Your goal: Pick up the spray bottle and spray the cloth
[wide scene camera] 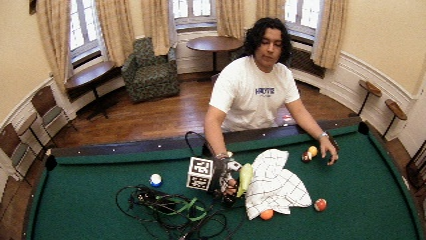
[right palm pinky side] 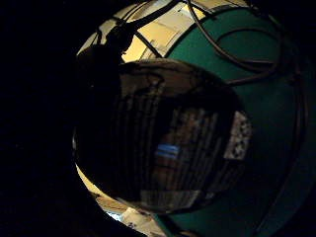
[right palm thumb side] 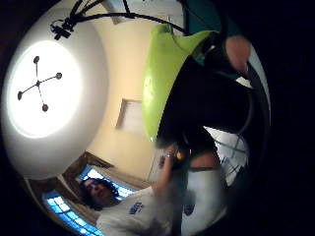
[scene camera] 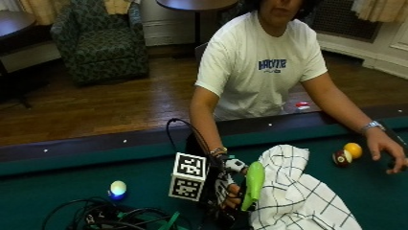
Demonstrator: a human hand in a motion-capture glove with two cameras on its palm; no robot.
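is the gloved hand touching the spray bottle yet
Touching. In the outside view the right hand wraps around the green spray bottle beside the checked cloth, and the thumb side palm view shows fingers against the bottle.

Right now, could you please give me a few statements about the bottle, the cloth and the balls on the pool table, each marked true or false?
1. The gloved right hand grips the spray bottle. True.
2. The spray bottle has a red top. False: its top is lime green.
3. The cloth is white with dark grid lines and lies on the green table. True.
4. The bare left hand is holding the cloth. False: it rests on the table near two balls, apart from the cloth.
5. A white and blue ball lies on the table beyond the cables. True.
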